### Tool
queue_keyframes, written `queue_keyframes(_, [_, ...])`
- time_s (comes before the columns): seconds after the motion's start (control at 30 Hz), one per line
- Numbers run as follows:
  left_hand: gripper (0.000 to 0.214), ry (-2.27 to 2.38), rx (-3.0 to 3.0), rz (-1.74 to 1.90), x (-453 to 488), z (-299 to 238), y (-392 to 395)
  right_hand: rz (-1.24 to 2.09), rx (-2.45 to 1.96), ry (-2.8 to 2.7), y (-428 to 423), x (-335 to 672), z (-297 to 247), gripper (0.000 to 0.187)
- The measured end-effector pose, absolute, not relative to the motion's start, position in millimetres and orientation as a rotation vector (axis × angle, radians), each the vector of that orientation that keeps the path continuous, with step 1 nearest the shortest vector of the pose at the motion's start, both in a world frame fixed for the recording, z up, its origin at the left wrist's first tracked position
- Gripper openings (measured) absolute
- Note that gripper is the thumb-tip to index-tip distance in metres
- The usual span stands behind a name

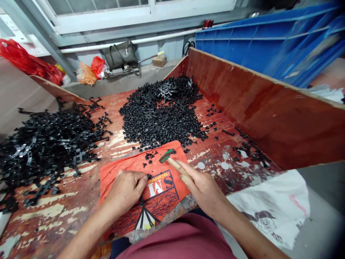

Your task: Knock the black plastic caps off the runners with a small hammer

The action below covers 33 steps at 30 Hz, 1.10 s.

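My right hand (203, 189) is wrapped round the wooden handle of a small hammer (176, 165). Its green-painted head is raised over an orange printed cloth (115, 178) on the bench. To the left, my left hand (128, 189) is closed in a pinch low over the cloth, with a small black round-headed stud (149, 176) at its fingertips. Beneath that hand another black part (141, 200) shows, mostly hidden. Several loose black studs (150, 157) lie on the cloth, between my left hand and the hammer head.
A large heap of black studs (161, 122) lies beyond the cloth. Jointed black pieces (51, 133) are piled at the left. A wooden board (242, 90) walls the right side, with a blue crate (242, 46) behind it. A white sack (275, 205) is at lower right.
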<state>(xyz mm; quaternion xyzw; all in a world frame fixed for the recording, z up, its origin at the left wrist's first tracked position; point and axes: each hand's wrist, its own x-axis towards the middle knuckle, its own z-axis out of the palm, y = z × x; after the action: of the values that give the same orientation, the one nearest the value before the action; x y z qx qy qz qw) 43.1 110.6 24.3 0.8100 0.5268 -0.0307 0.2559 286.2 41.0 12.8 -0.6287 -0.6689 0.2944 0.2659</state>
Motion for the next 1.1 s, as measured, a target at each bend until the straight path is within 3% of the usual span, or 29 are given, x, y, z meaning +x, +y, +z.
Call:
queue_keyframes(0.37, [0.038, 1.468, 2.22, -0.001, 46, 21, 101, 0.614, -1.486, -2.028, 36, 273, 40, 0.052])
queue_keyframes(1.1, [0.04, 1.49, 2.281, 0.051, 46, 16, 98, 0.562, -1.624, -2.136, 37, 256, 10, 0.052])
